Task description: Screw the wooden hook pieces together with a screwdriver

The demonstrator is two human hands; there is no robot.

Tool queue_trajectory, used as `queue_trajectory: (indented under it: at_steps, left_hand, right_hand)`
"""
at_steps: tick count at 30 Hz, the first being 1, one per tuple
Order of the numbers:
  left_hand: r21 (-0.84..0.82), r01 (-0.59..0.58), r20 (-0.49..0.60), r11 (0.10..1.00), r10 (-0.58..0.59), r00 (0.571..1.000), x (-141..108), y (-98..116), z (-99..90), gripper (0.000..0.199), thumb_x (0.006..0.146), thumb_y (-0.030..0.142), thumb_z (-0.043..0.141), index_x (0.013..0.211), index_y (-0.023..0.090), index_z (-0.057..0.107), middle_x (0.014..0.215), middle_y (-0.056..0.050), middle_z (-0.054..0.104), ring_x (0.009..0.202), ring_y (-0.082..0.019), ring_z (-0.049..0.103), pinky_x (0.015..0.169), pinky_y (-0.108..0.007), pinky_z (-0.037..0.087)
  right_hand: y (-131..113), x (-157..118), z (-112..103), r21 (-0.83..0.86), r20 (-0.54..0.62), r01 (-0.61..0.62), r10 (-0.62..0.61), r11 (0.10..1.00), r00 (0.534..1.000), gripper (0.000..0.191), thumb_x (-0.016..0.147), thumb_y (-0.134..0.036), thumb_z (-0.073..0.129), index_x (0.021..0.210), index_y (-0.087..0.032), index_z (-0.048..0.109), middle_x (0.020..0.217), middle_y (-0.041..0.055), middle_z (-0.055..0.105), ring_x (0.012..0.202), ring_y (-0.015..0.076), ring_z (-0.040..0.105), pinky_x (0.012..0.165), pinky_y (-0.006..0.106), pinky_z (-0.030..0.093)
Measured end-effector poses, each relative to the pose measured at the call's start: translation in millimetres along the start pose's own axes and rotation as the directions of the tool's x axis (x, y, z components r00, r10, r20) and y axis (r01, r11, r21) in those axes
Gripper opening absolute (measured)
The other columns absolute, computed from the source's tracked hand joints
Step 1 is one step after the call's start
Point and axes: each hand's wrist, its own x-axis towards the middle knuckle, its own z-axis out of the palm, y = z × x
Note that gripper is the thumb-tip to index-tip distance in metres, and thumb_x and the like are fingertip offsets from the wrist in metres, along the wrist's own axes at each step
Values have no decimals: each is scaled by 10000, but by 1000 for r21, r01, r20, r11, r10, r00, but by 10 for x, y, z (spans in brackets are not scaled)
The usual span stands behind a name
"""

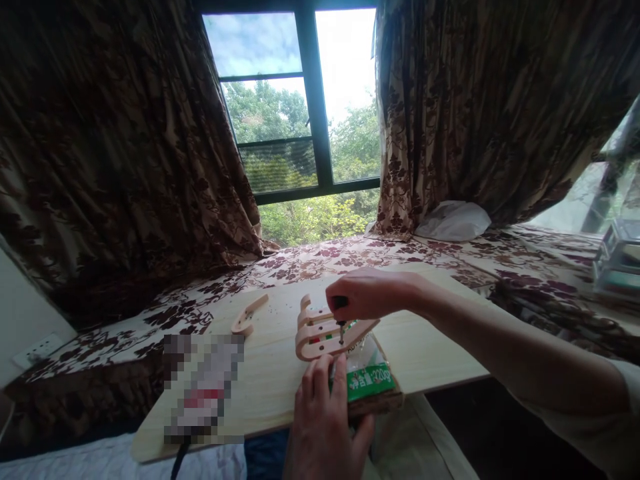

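Observation:
My right hand (357, 293) is closed round the black handle of a screwdriver (342, 331), whose shaft points straight down. Its tip meets a pale curved wooden rack (320, 348) made of several bent bars with dark screws or holes in them. The rack lies on a green and clear printed package (373, 379). My left hand (327, 413) grips the near edge of the rack, fingertips against the wood and thumb by the package's front side. A loose bent wooden piece (249, 315) lies farther left, with several tiny dark bits, perhaps screws, beside it.
A light wooden board (270, 393) serves as the work surface. At its left lies a pixelated item (207, 393) with a black cable (179, 460). Behind are a flower-patterned cloth (310, 260), a white bag (454, 221), curtains and a window. A clear box (620, 257) stands far right.

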Motion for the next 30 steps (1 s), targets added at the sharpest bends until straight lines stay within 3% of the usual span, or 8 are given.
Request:
queue_trajectory:
  at_steps: [4, 12, 16, 22, 26, 30]
  left_hand:
    - [-7, 52, 31, 999, -52, 998, 16, 36, -32, 633, 691, 267, 594, 1296, 186, 424, 1292, -104, 413, 1186, -269, 374, 958, -414, 390]
    - [-16, 65, 25, 998, -64, 998, 21, 47, -46, 615, 678, 231, 576, 1275, 191, 435, 1285, -95, 419, 1208, -268, 355, 966, -419, 386]
    - [-5, 22, -6, 1000, -22, 1000, 13, 18, -21, 631, 667, 242, 584, 1276, 174, 433, 1289, -109, 411, 1206, -275, 353, 959, -412, 395]
    - [-12, 18, -5, 1000, -18, 1000, 9, 20, -18, 634, 683, 261, 591, 1287, 167, 425, 1289, -113, 408, 1193, -273, 367, 961, -410, 394]
    - [-18, 47, 26, 999, -47, 999, 14, 41, -28, 633, 688, 251, 590, 1292, 177, 419, 1292, -106, 405, 1196, -269, 365, 967, -424, 386]
    - [-27, 44, 34, 999, -43, 998, 16, 38, -28, 651, 685, 246, 585, 1306, 189, 398, 1302, -101, 393, 1202, -268, 355, 959, -430, 389]
  right_hand:
    - [-27, 36, 67, -56, -65, -21, 18, 998, 998, 127, 773, -275, 518, 804, -211, 624, 712, 2, 632, 565, 102, 432, 489, 214, 266]
    - [74, 143, 244, -35, -153, -251, 243, 967, 958, 226, 847, -347, 453, 835, -185, 609, 837, 67, 674, 704, 158, 565, 524, 241, 293]
    - [73, 112, 191, -50, -151, -183, 174, 982, 973, 275, 860, -398, 428, 846, -190, 607, 824, 67, 672, 666, 151, 542, 519, 246, 274]
    - [-33, 22, 70, -9, -108, -3, 2, 1000, 994, 144, 804, -264, 481, 861, -206, 600, 726, 9, 624, 563, 104, 425, 500, 224, 252]
    - [-66, 41, 111, -42, -132, -6, 1, 999, 991, 168, 832, -267, 453, 876, -204, 603, 725, 19, 628, 567, 111, 437, 505, 243, 230]
    - [12, 115, 206, -32, -169, -84, 77, 996, 983, 171, 846, -296, 457, 875, -193, 590, 776, 39, 650, 628, 129, 498, 520, 242, 250]
